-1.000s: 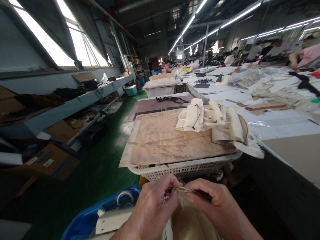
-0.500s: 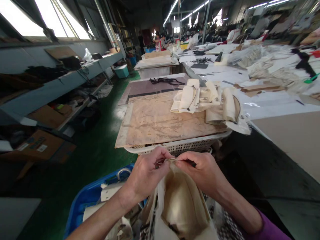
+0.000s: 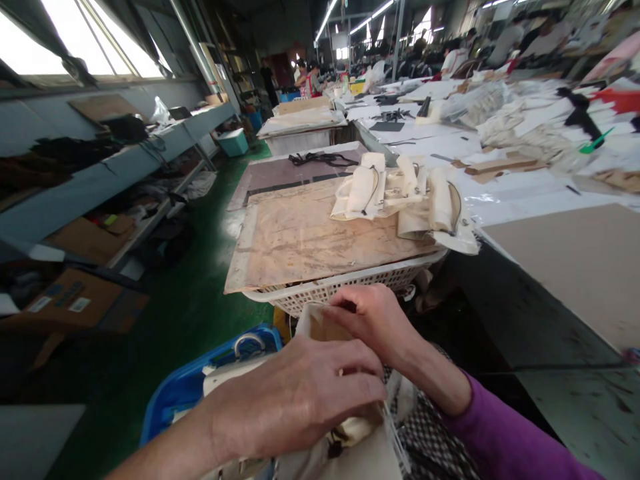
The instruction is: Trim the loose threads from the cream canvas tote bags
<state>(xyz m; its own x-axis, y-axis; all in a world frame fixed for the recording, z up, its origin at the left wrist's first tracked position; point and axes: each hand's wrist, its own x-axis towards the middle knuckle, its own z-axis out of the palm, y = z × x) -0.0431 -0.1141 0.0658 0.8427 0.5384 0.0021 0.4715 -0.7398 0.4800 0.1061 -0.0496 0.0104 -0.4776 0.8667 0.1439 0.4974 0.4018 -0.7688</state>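
Note:
A cream fabric piece, shaped like an open pouch, lies at my lap and tapers up between my hands. With thumb and finger closed, my right hand pinches its upper edge. My left hand crosses over the pouch, fingers bent around its side, and hides much of the opening; its thumb is out of sight. Loose white threads hang from the edge below the left fingertips. A blue basket holding more cream pieces stands to the left of the pouch.
Ahead, a worn board rests on a white plastic basket, with several cream sewn pieces on it. A long table runs along the right, a shelf bench on the left. People are in the distance.
Both hands met at the pouch's top edge before. My left hand has come down and across its front, while my right has stayed near the top. The view has shifted slightly.

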